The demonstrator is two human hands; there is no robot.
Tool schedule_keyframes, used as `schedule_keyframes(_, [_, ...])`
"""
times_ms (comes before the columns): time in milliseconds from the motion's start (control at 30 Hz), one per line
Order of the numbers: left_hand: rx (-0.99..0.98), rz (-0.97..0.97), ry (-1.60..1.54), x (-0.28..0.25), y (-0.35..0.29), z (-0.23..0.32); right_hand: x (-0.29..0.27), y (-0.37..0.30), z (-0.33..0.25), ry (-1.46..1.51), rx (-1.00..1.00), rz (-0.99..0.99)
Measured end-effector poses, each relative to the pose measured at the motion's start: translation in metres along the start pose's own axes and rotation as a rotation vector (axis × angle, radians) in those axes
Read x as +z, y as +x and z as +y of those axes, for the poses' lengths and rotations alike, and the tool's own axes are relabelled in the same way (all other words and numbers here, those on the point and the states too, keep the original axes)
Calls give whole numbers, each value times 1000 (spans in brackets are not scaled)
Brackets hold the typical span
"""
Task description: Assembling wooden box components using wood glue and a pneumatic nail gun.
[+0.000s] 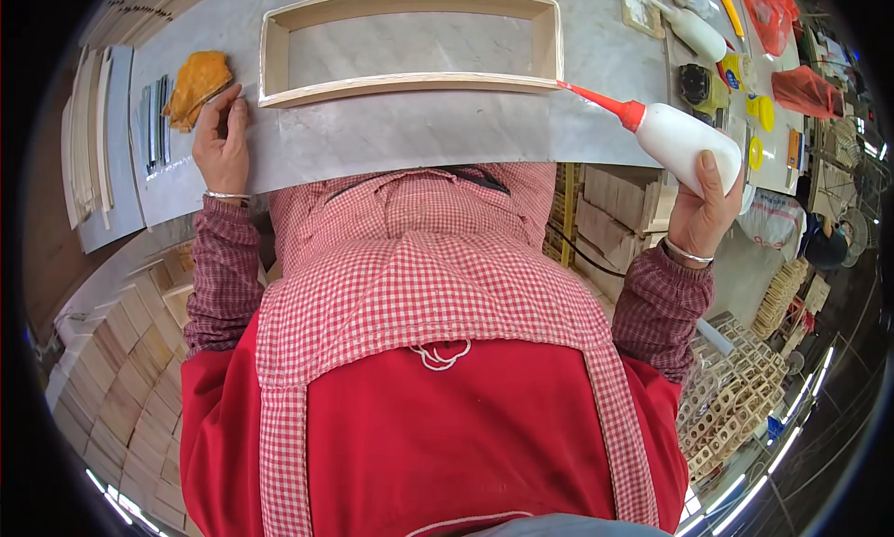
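A white glue bottle [687, 146] with a long red nozzle lies tilted in my right hand [708, 206], fingers wrapped round its base. The nozzle tip meets the near right corner of a rectangular wooden frame [410, 88] on the grey table. Whitish lines run along the frame's upper edges. My left hand [222, 141] rests at the table's left side, fingers loosely bent and the index finger stretched out. It is beside an orange-yellow cloth or sponge [198, 88]; whether the fingertips touch it I cannot tell. No object shows in that hand.
Thin dark strips [155, 127] lie by the cloth, with wooden slats [88, 132] further left. At the back right are another white bottle [697, 34], a yellow cutter knife [728, 8], yellow tape rolls [764, 113] and red plastic bags [768, 11]. Wooden blocks [121, 360] are stacked lower left.
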State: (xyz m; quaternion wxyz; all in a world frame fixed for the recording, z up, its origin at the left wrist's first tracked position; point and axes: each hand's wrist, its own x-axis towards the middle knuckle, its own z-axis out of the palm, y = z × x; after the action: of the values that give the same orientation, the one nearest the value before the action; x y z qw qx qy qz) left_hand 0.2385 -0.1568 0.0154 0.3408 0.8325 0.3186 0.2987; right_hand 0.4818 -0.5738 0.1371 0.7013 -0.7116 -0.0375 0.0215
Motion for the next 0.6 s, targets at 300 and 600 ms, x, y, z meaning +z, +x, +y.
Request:
schedule_keyframes(300, [454,270,756,-39,46,-11,2,20,10,338,166,-54])
schedule_keyframes(600, [-196,26,19,-73,58,-28,126,5,-12,498,287,-213])
